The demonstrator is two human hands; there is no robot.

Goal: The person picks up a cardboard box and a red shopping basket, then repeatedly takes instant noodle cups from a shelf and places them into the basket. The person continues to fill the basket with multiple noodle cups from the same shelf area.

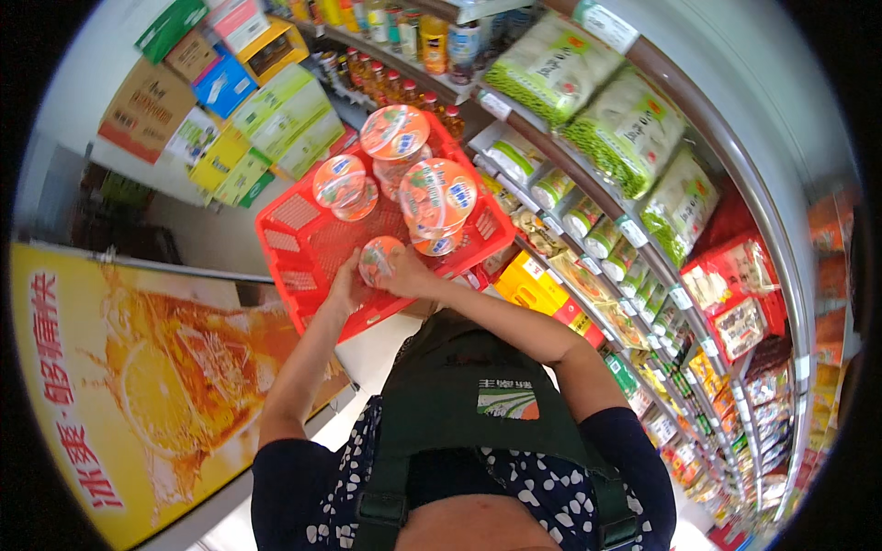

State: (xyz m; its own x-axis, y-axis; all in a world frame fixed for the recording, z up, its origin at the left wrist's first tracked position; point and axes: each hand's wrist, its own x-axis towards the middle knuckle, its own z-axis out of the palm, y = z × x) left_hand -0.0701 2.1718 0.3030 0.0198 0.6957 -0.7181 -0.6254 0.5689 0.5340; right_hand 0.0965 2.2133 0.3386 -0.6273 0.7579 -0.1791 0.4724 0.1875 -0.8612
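A red plastic basket [286, 306] lies before me with several round tubs under printed orange lids inside. Two taller stacks stand towards its far and right sides, one by the far edge [394, 132] and one nearer the right [437, 194]. A shorter stack [340, 180] is to their left. At the basket's near side my right hand [406, 272] grips a tub with an orange lid [379, 260]. My left hand [346, 286] is against the left side of that same tub; its fingertips are partly hidden.
Shelves on the right hold bagged noodles [555, 69] and other packets behind a metal rail [765, 144]. Bottles [393, 86] line a shelf beyond the basket. Cardboard cartons [148, 110] are stacked at the far left, above a yellow panel with an orange-drink picture [165, 399].
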